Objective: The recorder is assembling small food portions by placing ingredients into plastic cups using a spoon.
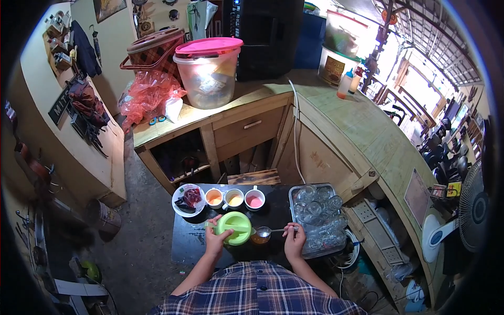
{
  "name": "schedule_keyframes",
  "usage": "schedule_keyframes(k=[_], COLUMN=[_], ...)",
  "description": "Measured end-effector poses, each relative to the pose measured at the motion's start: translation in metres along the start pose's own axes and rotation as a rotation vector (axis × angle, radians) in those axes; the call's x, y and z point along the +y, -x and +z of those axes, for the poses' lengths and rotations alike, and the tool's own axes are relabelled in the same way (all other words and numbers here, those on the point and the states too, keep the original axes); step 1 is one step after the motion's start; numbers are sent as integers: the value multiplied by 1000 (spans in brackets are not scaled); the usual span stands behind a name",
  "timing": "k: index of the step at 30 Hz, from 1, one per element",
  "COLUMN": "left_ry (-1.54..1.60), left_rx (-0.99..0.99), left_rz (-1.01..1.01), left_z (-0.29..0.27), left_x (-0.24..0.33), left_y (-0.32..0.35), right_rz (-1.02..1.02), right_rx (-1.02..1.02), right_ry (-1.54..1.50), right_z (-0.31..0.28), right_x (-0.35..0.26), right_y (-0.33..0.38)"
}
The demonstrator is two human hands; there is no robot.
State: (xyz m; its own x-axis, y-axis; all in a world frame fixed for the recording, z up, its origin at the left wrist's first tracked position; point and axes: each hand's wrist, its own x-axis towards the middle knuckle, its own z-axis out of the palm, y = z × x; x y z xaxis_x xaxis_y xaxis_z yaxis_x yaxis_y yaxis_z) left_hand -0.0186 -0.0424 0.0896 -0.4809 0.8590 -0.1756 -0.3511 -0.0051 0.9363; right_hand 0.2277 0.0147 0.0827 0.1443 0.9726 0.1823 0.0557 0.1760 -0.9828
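My left hand (214,241) grips a light green lidded pitcher (241,221) by its handle side, thumb resting on the lid. The pitcher's spout points right, toward a spoon. In my right hand (294,244) is that metal spoon (264,231), held by its handle with the bowl over a small glass (260,240). Amber-brown liquid shows in the glass; whether any is flowing from the spout I cannot tell. Behind the pitcher stand three white mugs holding orange (214,197), yellow (234,198) and pink (255,201) contents.
A white bowl (180,210) with plastic bags sits at the dark table's (184,241) left. To the right, a metal tray (294,207) carries several clear glass jars. A wooden counter (341,126) curves around behind, bearing a pink-lidded tub (206,73). A fan (475,207) stands far right.
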Motion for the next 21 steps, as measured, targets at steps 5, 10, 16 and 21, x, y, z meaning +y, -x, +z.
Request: schedule_keyframes(k=[5, 10, 16, 21], left_ry=[-16, -33, -32, -40], left_rx=[-13, -5, -3, 1], left_rz=[22, 23, 20, 23], left_z=[0, 3, 5, 8], left_x=[-4, -6, -10, -9], left_y=[-1, -1, -4, -4], right_rz=[135, 177, 192, 195], right_rx=[-5, -6, -2, 8], right_ry=[-108, -128, -156, -161], right_z=[5, 6, 3, 3], right_x=[8, 8, 11, 9], right_y=[1, 0, 0, -1])
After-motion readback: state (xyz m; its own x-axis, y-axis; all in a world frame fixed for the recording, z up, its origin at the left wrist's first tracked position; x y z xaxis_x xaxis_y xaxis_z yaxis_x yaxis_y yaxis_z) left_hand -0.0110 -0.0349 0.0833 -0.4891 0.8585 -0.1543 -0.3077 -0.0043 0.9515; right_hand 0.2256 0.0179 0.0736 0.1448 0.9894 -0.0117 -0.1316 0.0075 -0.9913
